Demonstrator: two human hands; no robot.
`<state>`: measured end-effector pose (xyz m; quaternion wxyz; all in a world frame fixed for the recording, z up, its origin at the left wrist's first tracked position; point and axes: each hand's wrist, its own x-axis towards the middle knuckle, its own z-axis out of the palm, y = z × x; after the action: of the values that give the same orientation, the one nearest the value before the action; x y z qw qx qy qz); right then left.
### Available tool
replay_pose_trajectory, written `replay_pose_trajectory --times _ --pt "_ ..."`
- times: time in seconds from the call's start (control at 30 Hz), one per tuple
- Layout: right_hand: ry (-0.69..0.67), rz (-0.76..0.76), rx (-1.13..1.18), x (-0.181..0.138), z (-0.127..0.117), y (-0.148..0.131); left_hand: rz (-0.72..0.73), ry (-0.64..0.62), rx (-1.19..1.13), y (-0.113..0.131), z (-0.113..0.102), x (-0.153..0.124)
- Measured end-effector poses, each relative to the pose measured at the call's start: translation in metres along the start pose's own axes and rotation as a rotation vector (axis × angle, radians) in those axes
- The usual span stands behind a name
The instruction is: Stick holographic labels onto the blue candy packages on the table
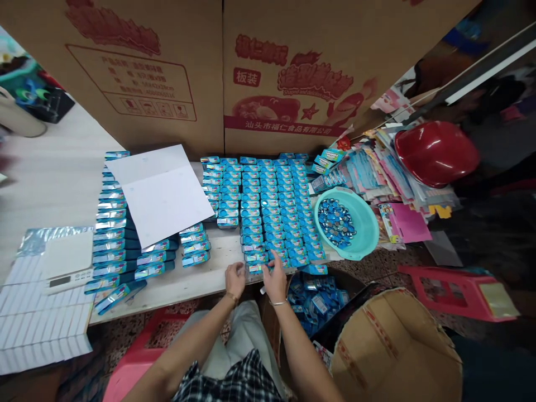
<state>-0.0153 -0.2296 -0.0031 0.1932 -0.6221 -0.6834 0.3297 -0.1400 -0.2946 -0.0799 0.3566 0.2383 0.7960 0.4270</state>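
Rows of small blue boxes stand packed together on the white table, printed ends facing me. My left hand rests at the table's front edge, fingers curled, just left of the nearest box; whether anything is in it is hidden. On that box's right side is my right hand, thumb and index finger spread and touching the front of the rows. A small white piece shows beneath my right hand; I cannot tell if it is held. A turquoise basin holding round blue-and-silver pieces stands right of the rows.
Large cartons wall off the back. White paper lies over more boxes at left, beside a scale. Below right, blue packs fill a container near an open carton. A red bowl and pink stools are rightward.
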Motion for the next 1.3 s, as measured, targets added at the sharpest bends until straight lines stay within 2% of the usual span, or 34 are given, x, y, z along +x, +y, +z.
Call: replay_pose_trajectory --times 0.13,0.3,0.37,0.53,0.7,0.8,0.93,1.1,1.2,1.3 --pt "0.014 -0.022 0.141 0.002 -0.022 -0.008 0.007 0.031 -0.152 0.024 -0.015 0.007" --pt "-0.022 -0.069 0.157 0.012 -0.046 -0.026 -0.056 -0.14 -0.437 0.073 -0.037 0.015" --pt "-0.023 -0.091 0.062 0.016 -0.047 -0.031 -0.067 -0.142 -0.468 0.083 -0.038 0.019" --pt "-0.064 -0.171 -0.212 0.018 -0.024 -0.034 -0.034 -0.117 -0.469 0.085 -0.031 0.026" --pt "-0.011 -0.068 -0.327 0.018 0.005 -0.024 0.026 -0.16 -0.43 0.083 -0.027 0.03" --pt "-0.008 -0.051 -0.32 0.021 0.006 -0.021 0.017 -0.164 -0.409 0.083 -0.027 0.032" --pt "-0.016 -0.107 -0.302 0.024 -0.008 -0.022 0.006 -0.187 -0.39 0.083 -0.029 0.035" --pt "-0.112 -0.103 -0.322 0.024 -0.031 -0.029 0.009 -0.205 -0.38 0.084 -0.031 0.036" --pt "-0.263 -0.068 -0.145 0.026 -0.041 -0.037 -0.009 -0.245 -0.401 0.089 -0.036 0.034" --pt "-0.457 -0.026 0.082 0.033 -0.048 -0.047 -0.069 -0.394 -0.408 0.096 -0.044 0.032"
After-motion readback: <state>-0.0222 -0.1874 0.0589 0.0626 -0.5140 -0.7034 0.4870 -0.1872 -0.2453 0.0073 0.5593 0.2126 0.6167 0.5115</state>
